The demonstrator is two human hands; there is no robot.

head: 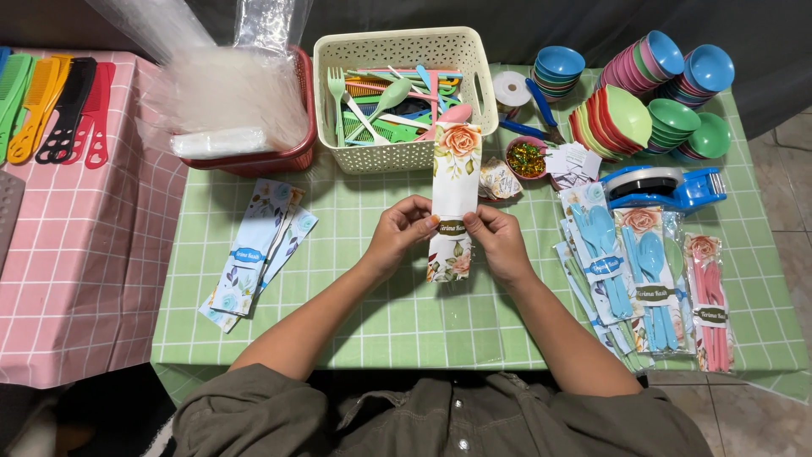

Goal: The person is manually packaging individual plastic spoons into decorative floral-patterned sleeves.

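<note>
We pinch a flowery paper sleeve [453,199] with our left hand [402,233] and right hand [499,241] (both closed on it) above the counter [381,322].

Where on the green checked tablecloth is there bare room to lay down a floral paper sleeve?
Bare cloth lies between the stack of floral sleeves and the left hand, and along the near table edge. The right side is crowded with packed cutlery sets and a blue tape dispenser.

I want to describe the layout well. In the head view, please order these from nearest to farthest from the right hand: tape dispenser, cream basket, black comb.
From the right hand:
1. Cream basket, just beyond it, up-left.
2. Tape dispenser, off to the right; close to the basket in distance.
3. Black comb, far left on the pink cloth.
</note>
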